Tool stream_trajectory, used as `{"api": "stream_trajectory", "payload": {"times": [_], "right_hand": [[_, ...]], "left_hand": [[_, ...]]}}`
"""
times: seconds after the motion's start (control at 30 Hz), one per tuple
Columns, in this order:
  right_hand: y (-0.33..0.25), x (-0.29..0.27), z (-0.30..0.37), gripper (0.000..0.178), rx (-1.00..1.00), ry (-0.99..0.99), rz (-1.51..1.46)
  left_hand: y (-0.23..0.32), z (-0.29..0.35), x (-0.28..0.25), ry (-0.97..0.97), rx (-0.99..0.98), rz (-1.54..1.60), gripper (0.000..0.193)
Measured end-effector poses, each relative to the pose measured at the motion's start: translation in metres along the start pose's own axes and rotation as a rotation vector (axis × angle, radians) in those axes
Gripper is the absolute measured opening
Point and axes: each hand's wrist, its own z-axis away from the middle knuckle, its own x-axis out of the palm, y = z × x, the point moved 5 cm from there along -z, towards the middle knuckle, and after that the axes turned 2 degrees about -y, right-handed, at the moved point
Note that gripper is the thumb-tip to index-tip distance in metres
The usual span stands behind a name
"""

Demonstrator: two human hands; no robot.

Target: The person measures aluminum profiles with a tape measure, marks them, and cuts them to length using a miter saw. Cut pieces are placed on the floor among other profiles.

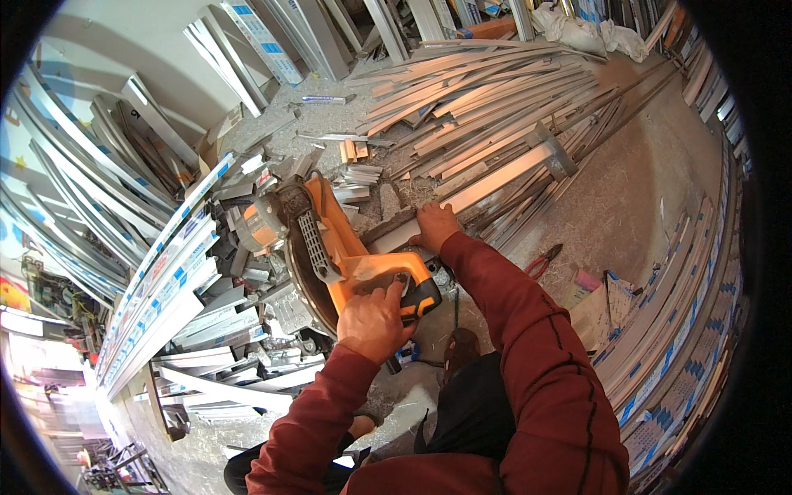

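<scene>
My left hand (pixel 374 323) is wrapped round the black-and-orange handle of an orange miter saw (pixel 337 227). The saw's round blade guard and motor lie to the left of the handle. Farther off, my right hand (pixel 436 226) presses down on a long pale metal profile (pixel 499 176), its fingers curled over the edge. That profile runs from beside the saw toward the upper right, where its far part rests by a dark block-like support (pixel 559 158). Whether the blade touches the profile is hidden by the saw body.
Cut metal offcuts (pixel 214 318) pile up left of the saw. Long metal strips (pixel 495 91) cover the floor beyond. Red-handled pliers (pixel 543 261) lie to the right of my right forearm. Stacked profiles (pixel 676 330) line the right side; others lean on the wall.
</scene>
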Motion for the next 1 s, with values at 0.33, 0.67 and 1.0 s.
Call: {"api": "stream_trajectory", "payload": {"times": [0.33, 0.67, 1.0], "right_hand": [[-0.001, -0.002, 0.001, 0.065, 0.004, -0.005, 0.013], [0.0, -0.003, 0.001, 0.064, 0.0, 0.003, 0.004], [0.0, 0.009, 0.0, 0.06, -0.045, 0.066, 0.013]], "left_hand": [[0.001, 0.001, 0.004, -0.031, -0.008, -0.01, 0.064], [0.001, 0.002, 0.012, -0.048, -0.013, 0.002, 0.068], [-0.007, 0.0, -0.002, -0.013, 0.023, 0.102, 0.066]]}}
